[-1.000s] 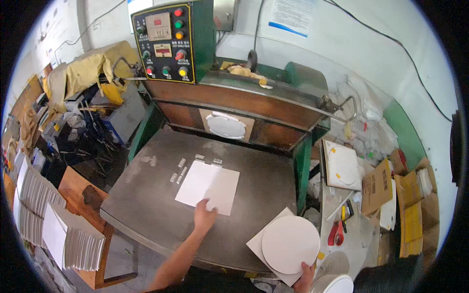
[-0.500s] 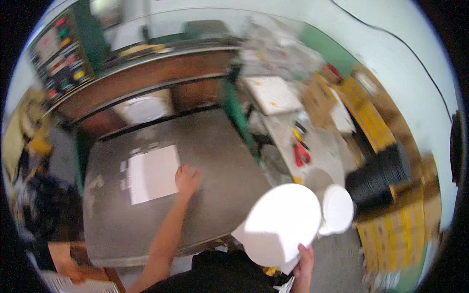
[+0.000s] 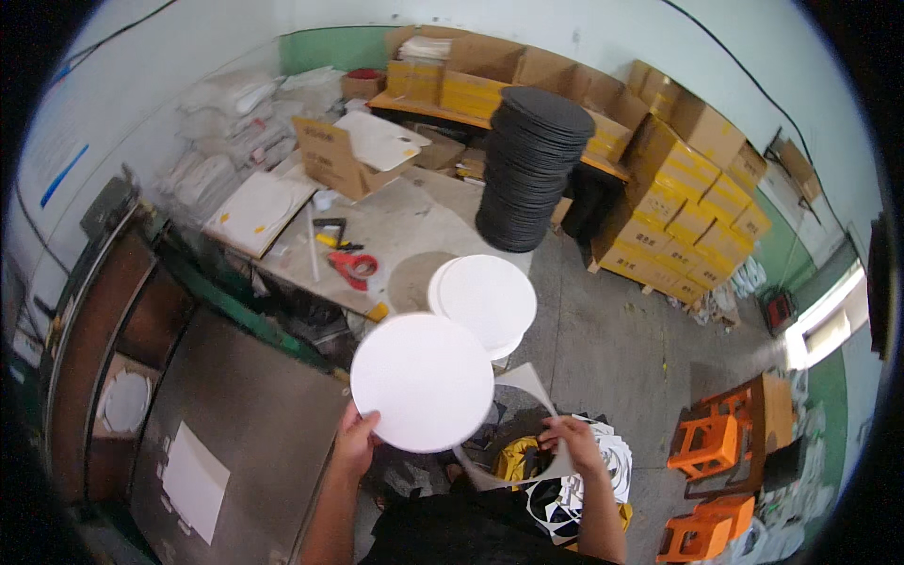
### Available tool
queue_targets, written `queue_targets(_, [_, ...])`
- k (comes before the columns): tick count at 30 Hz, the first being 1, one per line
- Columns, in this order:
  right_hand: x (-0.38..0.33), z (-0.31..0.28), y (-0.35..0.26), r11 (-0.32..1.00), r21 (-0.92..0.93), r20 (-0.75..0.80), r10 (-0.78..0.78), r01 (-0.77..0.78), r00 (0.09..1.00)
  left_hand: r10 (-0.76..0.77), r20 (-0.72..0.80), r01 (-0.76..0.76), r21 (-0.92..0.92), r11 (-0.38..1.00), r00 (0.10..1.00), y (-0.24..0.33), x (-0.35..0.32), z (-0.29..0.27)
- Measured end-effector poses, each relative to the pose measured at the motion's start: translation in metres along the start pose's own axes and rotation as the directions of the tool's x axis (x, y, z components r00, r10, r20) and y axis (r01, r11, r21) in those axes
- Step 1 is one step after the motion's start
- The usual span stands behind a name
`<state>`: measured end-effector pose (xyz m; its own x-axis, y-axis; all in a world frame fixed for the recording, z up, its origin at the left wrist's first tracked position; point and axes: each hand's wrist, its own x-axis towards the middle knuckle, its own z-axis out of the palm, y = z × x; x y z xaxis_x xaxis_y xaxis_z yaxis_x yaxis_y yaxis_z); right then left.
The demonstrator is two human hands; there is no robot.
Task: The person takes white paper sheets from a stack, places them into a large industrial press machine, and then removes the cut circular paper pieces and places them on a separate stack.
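Note:
My left hand [image 3: 356,443] grips the lower left edge of a white round disc [image 3: 422,381], thumb on top. My right hand [image 3: 574,444] is closed on a thin white offcut frame [image 3: 529,381] with a large round hole. The frame hangs to the right of the disc, partly behind its edge. Just beyond, a stack of white discs [image 3: 485,301] sits at the near corner of the worktable; the held disc overlaps it in view. On the grey machine bed [image 3: 273,414] at lower left lies a white square sheet [image 3: 196,482].
Below my right hand, white offcuts [image 3: 617,461] are heaped on the floor. The worktable [image 3: 443,212] holds a red tape dispenser [image 3: 354,270] and a tall stack of black discs [image 3: 535,169]. Cartons [image 3: 673,221] are piled behind. Orange stools [image 3: 704,447] stand at right.
The view has swung right, away from the machine bed. My left hand has left the white sheet and now grips the disc. My right hand holds the offcut frame apart from it.

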<state>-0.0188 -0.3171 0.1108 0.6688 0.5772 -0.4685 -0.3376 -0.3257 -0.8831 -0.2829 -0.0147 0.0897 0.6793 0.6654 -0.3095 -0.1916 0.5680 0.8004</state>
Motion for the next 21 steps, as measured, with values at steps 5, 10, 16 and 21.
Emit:
queue_targets(5, [0.007, -0.104, 0.013, 0.924, -0.379, -0.389, -0.209, 0.051, 0.897, 0.047, 0.049, -0.033, -0.246, 0.969, 0.998, -0.020, 0.116, 0.068])
queue_targets(10, [0.016, -0.180, 0.092, 0.591, -0.756, -0.556, -0.351, -0.282, 0.753, -0.044, 0.028, 0.048, -0.164, 0.985, 0.999, -0.055, 0.200, 0.123])
queue_targets(16, [0.022, -0.208, 0.247, 0.417, -0.644, -0.671, 0.095, -0.642, 0.735, -0.127, -0.064, 0.125, -0.022, 0.992, 0.990, -0.071, 0.222, 0.149])
queue_targets(21, [0.082, -0.200, 0.347, 0.354, -0.932, 0.081, 0.402, -0.074, 0.912, -0.215, -0.147, 0.208, -0.063, 0.976, 0.966, -0.067, 0.227, 0.141])
